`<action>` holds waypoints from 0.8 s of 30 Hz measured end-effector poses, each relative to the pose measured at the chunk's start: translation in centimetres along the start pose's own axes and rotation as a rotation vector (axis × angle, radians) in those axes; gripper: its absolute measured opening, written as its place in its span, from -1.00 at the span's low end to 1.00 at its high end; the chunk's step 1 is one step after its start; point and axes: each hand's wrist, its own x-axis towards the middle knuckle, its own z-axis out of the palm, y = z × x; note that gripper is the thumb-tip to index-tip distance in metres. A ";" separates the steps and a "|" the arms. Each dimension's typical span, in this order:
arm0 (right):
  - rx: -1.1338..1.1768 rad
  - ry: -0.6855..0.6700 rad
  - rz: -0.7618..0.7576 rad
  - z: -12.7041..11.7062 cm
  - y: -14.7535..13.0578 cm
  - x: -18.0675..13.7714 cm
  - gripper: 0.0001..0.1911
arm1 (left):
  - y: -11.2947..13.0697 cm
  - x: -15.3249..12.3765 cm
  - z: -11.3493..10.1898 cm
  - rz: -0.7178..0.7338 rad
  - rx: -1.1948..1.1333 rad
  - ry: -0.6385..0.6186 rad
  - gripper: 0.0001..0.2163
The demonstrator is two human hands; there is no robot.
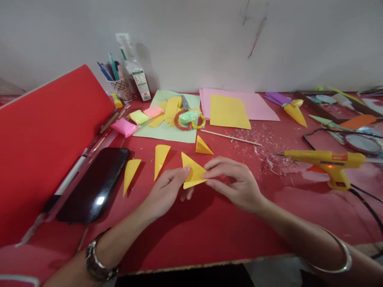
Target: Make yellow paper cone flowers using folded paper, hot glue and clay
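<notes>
A yellow paper piece (pixel 195 172), folded to a pointed shape, is held above the red table between both hands. My left hand (pixel 169 186) pinches its left side, thumb on top and fingers beneath. With thumb and forefinger, my right hand (pixel 235 179) grips the right corner. Just beyond stands a small yellow paper cone (pixel 203 146). Two more rolled yellow paper cones lie left of my hands, one nearer (pixel 162 158) and one farther left (pixel 131 173).
A black phone (pixel 94 185) lies at left beside a red board (pixel 56 139). At right rests a yellow glue gun (pixel 326 157), its orange light lit and cord trailing. Paper sheets (pixel 260 105), a wooden stick (pixel 231 138), a bottle (pixel 138 75) and a pen cup (pixel 121 88) are farther back.
</notes>
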 end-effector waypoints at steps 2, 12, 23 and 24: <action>0.050 0.013 0.047 0.0 0.0 0.1 -0.94 | -0.1 0.0 0.0 0.047 -0.002 -0.053 -0.66; 0.302 0.071 0.344 0.7 0.0 0.0 -0.94 | 0.0 -0.2 0.0 0.125 0.188 -0.168 -0.73; 0.102 -0.016 0.304 1.0 -0.1 -0.3 -0.95 | -0.3 0.0 0.5 0.096 0.297 -0.021 -0.73; 0.102 -0.028 0.300 1.0 -0.1 -0.3 -0.95 | -0.4 0.0 0.4 0.087 0.309 -0.021 -0.69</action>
